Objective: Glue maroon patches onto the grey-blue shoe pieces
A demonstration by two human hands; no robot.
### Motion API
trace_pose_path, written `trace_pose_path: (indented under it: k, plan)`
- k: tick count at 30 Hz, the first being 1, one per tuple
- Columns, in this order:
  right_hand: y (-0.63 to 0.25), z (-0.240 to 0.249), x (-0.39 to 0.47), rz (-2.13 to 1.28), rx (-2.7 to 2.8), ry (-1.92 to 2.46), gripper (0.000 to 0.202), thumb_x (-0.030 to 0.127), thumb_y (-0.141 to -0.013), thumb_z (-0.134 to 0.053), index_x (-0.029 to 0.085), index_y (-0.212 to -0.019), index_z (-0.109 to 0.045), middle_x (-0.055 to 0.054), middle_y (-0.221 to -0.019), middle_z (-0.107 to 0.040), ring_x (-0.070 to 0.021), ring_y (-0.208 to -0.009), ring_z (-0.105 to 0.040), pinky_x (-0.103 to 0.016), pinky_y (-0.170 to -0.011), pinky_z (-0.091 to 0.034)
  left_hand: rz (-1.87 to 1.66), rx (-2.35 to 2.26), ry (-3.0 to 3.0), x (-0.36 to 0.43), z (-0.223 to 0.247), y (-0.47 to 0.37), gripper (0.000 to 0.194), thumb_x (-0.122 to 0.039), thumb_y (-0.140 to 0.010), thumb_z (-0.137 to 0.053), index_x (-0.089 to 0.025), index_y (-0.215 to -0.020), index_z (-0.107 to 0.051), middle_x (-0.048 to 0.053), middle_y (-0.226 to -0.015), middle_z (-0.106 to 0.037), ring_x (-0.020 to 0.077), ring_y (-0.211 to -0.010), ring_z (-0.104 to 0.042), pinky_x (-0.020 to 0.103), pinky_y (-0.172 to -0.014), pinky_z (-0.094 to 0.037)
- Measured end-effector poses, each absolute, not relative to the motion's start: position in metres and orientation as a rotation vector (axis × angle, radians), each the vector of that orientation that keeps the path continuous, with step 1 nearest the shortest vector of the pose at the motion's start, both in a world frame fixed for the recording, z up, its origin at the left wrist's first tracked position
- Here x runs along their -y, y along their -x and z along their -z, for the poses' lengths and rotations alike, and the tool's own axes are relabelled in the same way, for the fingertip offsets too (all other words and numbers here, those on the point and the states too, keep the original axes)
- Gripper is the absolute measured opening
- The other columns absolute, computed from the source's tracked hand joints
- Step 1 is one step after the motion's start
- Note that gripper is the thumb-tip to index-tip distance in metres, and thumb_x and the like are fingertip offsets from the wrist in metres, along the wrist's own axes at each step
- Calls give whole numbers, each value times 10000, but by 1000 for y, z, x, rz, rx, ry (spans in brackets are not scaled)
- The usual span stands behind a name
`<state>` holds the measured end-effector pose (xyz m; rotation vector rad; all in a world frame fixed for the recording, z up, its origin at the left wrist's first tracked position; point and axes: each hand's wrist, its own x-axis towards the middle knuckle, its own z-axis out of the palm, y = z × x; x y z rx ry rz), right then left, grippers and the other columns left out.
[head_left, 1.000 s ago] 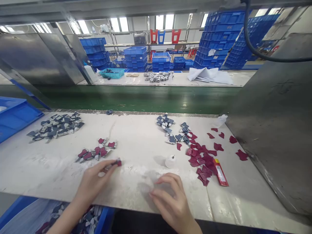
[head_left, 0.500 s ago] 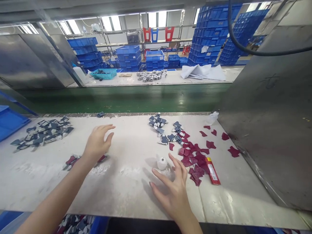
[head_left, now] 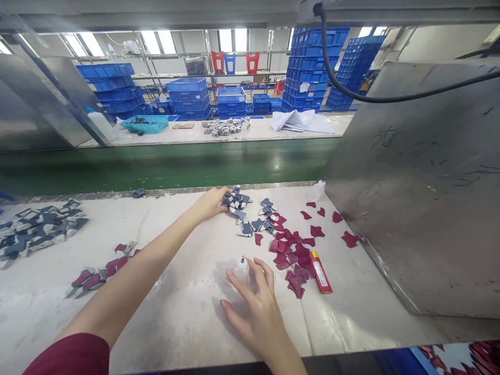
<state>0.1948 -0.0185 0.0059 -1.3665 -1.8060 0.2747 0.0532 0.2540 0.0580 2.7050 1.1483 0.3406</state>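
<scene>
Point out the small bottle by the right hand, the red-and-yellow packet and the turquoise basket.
Small bottle [head_left: 241, 267], head view: on its body.
Red-and-yellow packet [head_left: 321, 274], head view: on its white label.
Turquoise basket [head_left: 151, 127], head view: on its front wall.

Left arm's way out there, forearm [head_left: 144, 265] running on a long diagonal from bottom left up toward the middle, bare below a dark red sleeve [head_left: 74, 354]. Wrist's pretty much straight, and the left hand [head_left: 214, 204] is bent at the fingers, tips partly hidden, so can't tell if it's pinching. Right hand [head_left: 258, 302] sits closer in and lower, fingers loosely curved and spread, thumb [head_left: 234, 316] well apart from the index finger [head_left: 242, 285].
</scene>
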Motion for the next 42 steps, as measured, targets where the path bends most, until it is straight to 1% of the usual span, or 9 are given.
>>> trace_pose_path:
  k: [4,10,14,19,23,31,36,39,42]
  plan:
    - [-195,-5,18,-267,1803,1347,477,205,-852,-645,305,-1312,-568,-114,-1398,-344,-342,-1328,-299,-578,-989,-471,-372,-1138,-2709,-245,-50,-52,271,-260,-852,-569,-176,-1109,-577,113,-970,-660,287,-907,-606,370,-776,-466]
    - [-196,-7,19,-245,1794,1337,450,206,-851,-649,308,-1285,-593,-112,-1386,-365,-338,-1315,-326,-573,-980,-479,-496,-1104,-2693,-222,-47,-33,265,-233,-893,-471,-174,-1121,-593,97,-941,-629,271,-945,-559,398,-865,-448]
    - [-196,-7,17,-185,1788,1325,428,202,-847,-653,305,-1261,-616,-115,-1367,-397,-336,-1296,-363,-557,-958,-499,-580,-1142,-2639,-196,-51,-14,182,-274,-880,-514,-178,-992,-621,84,-864,-603,268,-887,-548,410,-835,-458]
    - [-197,-4,17,-165,1798,1321,404,215,-855,-658,303,-1249,-630,-119,-1352,-414,-339,-1283,-375,-555,-943,-505,-665,-1206,-2507,-150,-47,2,158,-277,-895,-517,-206,-1022,-577,98,-1054,-629,266,-1023,-581,410,-889,-468]
    - [-198,-1,17,-157,1801,1320,393,232,-864,-660,309,-1248,-630,-119,-1332,-424,-336,-1265,-387,-555,-932,-506,-702,-1273,-2374,-114,-41,7,146,-244,-913,-483,-211,-1042,-542,60,-946,-662,232,-894,-636,360,-787,-503]
    - [-199,-1,17,-109,1798,1328,348,238,-867,-656,309,-1208,-659,-115,-1280,-470,-325,-1229,-431,-525,-897,-521,-926,-1329,-2138,-62,-40,7,150,-178,-857,-541,-221,-994,-588,40,-935,-653,207,-881,-604,331,-795,-489]
    - [-198,-1,17,-109,1809,1327,351,240,-876,-650,312,-1219,-650,-115,-1287,-472,-329,-1238,-409,-526,-896,-513,-986,-1303,-2090,-47,-44,8,192,-142,-835,-552,-228,-997,-608,25,-893,-642,199,-854,-588,330,-796,-476]
    - [-199,-1,17,-123,1803,1319,350,235,-881,-647,304,-1224,-646,-119,-1287,-468,-327,-1239,-399,-514,-886,-511,-968,-1288,-2004,-42,-46,8,151,-180,-862,-571,-233,-997,-616,23,-922,-647,197,-879,-581,325,-821,-462]
    - [-199,0,17,-129,1792,1308,346,227,-880,-650,295,-1219,-648,-123,-1284,-467,-324,-1238,-397,-505,-884,-509,-926,-1290,-1842,-38,-45,6,111,-285,-904,-588,-237,-998,-621,20,-969,-650,198,-927,-573,313,-855,-443]
